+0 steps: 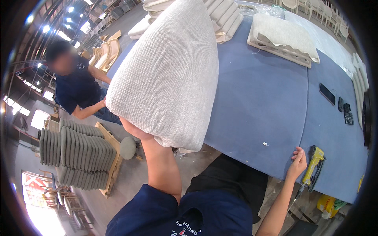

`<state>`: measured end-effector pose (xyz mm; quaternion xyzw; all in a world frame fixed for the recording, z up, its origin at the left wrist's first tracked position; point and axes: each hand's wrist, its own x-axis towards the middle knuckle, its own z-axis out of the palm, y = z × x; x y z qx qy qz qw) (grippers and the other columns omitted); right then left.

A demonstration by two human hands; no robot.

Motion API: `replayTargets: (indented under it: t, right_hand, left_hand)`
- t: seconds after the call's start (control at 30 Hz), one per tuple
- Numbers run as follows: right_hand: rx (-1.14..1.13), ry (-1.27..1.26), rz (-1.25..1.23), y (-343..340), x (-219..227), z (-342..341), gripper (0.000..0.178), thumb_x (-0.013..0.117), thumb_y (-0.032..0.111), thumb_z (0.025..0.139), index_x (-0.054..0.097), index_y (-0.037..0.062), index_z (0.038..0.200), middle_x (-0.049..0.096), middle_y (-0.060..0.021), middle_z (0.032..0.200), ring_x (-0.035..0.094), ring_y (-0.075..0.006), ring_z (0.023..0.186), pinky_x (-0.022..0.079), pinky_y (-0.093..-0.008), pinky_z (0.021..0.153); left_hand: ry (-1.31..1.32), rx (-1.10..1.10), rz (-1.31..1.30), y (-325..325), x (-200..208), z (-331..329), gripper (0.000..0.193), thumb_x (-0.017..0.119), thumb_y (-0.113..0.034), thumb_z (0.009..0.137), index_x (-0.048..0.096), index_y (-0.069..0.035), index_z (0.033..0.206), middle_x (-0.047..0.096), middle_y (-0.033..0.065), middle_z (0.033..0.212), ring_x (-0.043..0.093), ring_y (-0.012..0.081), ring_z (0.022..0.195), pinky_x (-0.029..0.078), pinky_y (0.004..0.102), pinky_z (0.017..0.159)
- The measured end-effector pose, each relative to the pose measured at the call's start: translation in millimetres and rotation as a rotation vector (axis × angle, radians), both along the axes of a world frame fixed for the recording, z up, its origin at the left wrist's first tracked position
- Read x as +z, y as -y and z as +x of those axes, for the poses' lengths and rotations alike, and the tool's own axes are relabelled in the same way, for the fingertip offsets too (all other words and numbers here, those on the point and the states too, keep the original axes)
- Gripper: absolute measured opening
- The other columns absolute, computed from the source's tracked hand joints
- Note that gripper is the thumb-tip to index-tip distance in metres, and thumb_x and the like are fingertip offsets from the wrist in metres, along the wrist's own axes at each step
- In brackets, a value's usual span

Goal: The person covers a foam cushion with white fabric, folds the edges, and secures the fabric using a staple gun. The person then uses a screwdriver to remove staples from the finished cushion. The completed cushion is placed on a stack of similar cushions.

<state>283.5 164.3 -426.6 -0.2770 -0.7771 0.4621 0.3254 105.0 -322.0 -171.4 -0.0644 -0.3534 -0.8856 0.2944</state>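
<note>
Pale cushion mostly hides left grip, closure unclear; right grip loosely curled, empty

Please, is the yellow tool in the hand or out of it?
Out: the yellow tool lies on the blue table beside the right hand, not gripped.

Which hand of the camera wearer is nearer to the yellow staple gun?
Right. The right hand is just left of the yellow staple gun, at the blue table; the left hand is much farther left, partly hidden under the light-grey cushion.
</note>
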Motion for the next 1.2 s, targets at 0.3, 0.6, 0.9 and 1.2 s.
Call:
replayTargets:
  t: [0.3,0.6,0.9,1.2]
  right_hand:
    - [-0.005,-0.008,-0.016,0.9,0.9,-1.4,0.042,0.056,0.027,0.122,0.083,-0.0035,0.116,0.073,-0.0036,0.090,0.059,-0.0083,0.075,0.046,-0.0279,0.067]
    - [-0.007,-0.014,-0.004,-1.2,-1.5,0.5,0.042,0.056,0.027,0.122,0.083,-0.0037,0.116,0.072,-0.0035,0.088,0.059,-0.0085,0.075,0.047,-0.0276,0.068]
    - [-0.022,0.007,-0.013,3.1,4.5,1.2,0.040,0.058,0.027,0.121,0.084,-0.0028,0.115,0.073,-0.0037,0.087,0.061,-0.0095,0.075,0.050,-0.0293,0.069]
    - [-0.034,-0.231,-0.370,-8.2,11.1,7.0,0.037,0.064,0.029,0.119,0.082,-0.0023,0.115,0.075,-0.0051,0.090,0.064,-0.0104,0.074,0.050,-0.0272,0.070]
  left_hand:
    - [-0.096,0.056,-0.155,21.8,-16.1,-9.7,0.075,0.036,-0.054,0.121,0.055,0.006,0.161,0.068,0.0262,0.151,0.076,0.0371,0.128,0.067,0.0491,0.101]
    - [-0.381,-0.357,-0.064,51.5,-37.5,-14.8,0.077,0.036,-0.058,0.121,0.055,0.005,0.161,0.069,0.0265,0.149,0.076,0.0366,0.128,0.069,0.0496,0.099]
    - [-0.282,-0.445,-0.001,-15.5,-24.8,4.3,0.084,0.043,-0.075,0.116,0.064,0.003,0.142,0.070,0.0221,0.139,0.071,0.0334,0.121,0.059,0.0477,0.103]
    - [-0.377,-0.473,-0.835,-165.9,11.3,34.4,0.065,0.078,-0.045,0.109,0.054,-0.004,0.065,0.046,0.0023,0.068,0.046,0.0190,0.066,0.035,0.0388,0.063]
